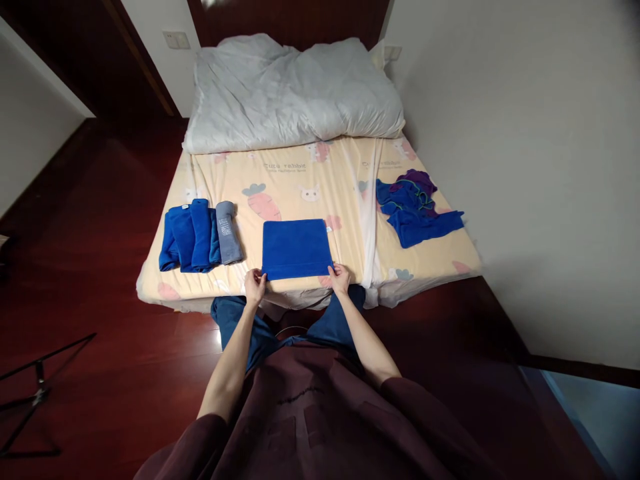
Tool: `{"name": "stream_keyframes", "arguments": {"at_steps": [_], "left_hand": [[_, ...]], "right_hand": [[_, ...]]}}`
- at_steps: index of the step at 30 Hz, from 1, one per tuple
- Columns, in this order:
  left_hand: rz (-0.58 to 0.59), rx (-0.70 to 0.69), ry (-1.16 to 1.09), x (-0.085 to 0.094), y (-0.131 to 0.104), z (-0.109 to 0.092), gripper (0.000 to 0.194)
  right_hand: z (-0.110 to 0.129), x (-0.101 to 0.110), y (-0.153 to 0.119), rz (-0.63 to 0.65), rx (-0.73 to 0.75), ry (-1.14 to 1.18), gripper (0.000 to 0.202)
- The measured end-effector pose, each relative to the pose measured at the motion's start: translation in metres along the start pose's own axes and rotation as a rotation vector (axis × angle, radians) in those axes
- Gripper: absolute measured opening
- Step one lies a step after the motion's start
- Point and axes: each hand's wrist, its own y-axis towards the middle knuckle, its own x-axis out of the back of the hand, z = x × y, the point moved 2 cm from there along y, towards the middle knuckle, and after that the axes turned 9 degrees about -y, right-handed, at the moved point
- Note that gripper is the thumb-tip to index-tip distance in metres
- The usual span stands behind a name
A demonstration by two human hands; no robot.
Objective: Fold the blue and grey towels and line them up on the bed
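A blue towel (297, 247) lies flat as a rectangle near the front edge of the bed. At its near left corner, my left hand (255, 285) is closed, pinching the cloth. My right hand (340, 278) pinches the near right corner in the same way. To the left sit several rolled or folded blue towels (193, 237), side by side, with a grey rolled towel (229, 233) with white lettering at their right end. Over on the right is a loose, crumpled pile of blue and purple cloths (417, 210).
The bed (310, 177) has a yellow sheet with rabbit and carrot prints. A bunched white quilt (295, 93) fills its far end. A wall (525, 167) borders the right side. Black stand legs (40, 387) rest on the red wooden floor (110, 280) at lower left.
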Motion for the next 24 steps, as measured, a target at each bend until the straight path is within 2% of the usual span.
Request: {"name": "stream_keyframes", "arguments": {"at_steps": [3, 5, 8, 10, 14, 19, 24], "left_hand": [[-0.04, -0.167, 0.105, 0.002, -0.014, -0.014, 0.029], [0.047, -0.292, 0.163, 0.0, -0.025, -0.023, 0.031], [0.256, -0.431, 0.203, -0.006, -0.033, -0.035, 0.037], [0.34, -0.473, 0.236, -0.01, -0.032, -0.038, 0.043], [0.394, -0.46, 0.344, -0.018, -0.023, -0.036, 0.052], [0.435, -0.389, 0.491, -0.02, -0.016, -0.03, 0.059], [0.48, -0.356, 0.574, -0.022, -0.006, -0.033, 0.059]], "right_hand": [[0.016, 0.01, -0.018, -0.134, 0.133, -0.123, 0.047], [0.027, 0.017, -0.033, -0.153, 0.304, -0.204, 0.043], [0.039, 0.021, -0.051, 0.029, 0.564, -0.299, 0.04], [0.044, 0.02, -0.057, 0.149, 0.662, -0.364, 0.042], [0.045, 0.013, -0.053, 0.232, 0.702, -0.493, 0.049], [0.039, 0.004, -0.04, 0.234, 0.623, -0.631, 0.05], [0.04, -0.004, -0.033, 0.243, 0.609, -0.747, 0.052]]}}
